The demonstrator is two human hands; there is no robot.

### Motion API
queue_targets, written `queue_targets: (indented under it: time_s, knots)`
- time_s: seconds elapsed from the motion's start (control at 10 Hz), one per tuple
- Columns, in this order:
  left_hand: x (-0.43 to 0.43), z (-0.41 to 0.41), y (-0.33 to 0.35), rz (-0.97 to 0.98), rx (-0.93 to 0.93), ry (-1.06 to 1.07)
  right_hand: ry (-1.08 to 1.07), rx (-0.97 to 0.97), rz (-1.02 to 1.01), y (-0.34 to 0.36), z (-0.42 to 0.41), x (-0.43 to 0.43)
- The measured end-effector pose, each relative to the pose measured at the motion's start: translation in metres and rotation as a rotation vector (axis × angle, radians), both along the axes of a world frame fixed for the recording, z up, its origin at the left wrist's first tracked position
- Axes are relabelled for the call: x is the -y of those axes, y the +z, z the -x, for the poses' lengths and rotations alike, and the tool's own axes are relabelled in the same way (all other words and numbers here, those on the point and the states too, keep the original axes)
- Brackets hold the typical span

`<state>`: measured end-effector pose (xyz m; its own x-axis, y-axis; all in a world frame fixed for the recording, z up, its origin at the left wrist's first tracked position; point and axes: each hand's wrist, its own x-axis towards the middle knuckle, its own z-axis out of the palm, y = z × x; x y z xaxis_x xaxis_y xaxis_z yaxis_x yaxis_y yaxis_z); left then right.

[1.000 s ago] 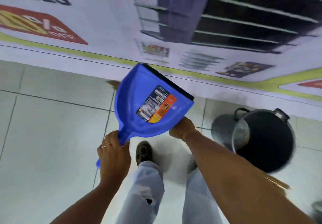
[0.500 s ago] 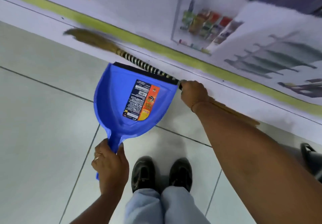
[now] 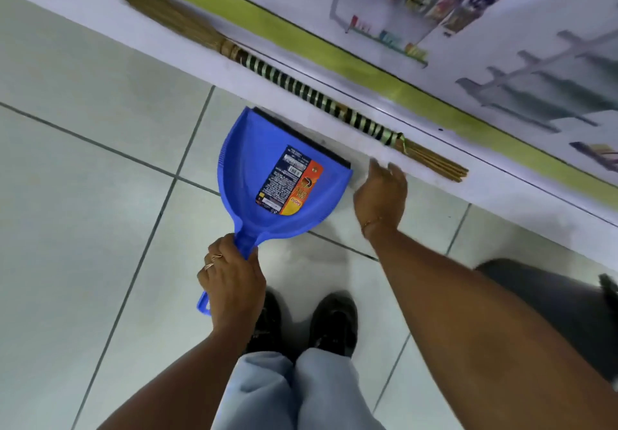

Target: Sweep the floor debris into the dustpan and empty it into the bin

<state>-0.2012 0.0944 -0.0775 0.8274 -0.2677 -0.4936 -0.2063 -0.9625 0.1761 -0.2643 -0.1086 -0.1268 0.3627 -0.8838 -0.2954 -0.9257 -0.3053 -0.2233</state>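
Left hand, grip wrapped tight round the handle of the blue dustpan, pan mouth at the wall base on the tiled floor; right hand, grip spread wide and empty, just beside the pan; broom lying along the wall, apart from both hands.
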Motion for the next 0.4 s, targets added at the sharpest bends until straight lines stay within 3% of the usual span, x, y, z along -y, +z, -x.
queue_targets:
  time_s: [0.1, 0.3, 0.4]
  knots:
    - [0.014, 0.007, 0.01, -0.033, -0.06, -0.016, -0.067, 0.014, -0.063, 0.016, 0.025, -0.029]
    - [0.05, 0.008, 0.014, -0.028, -0.221, -0.013, 0.012, 0.011, -0.008, 0.039, 0.046, -0.074]
    - [0.05, 0.007, 0.028, -0.114, -0.228, -0.079, -0.002, -0.012, -0.055, 0.067, 0.045, -0.098]
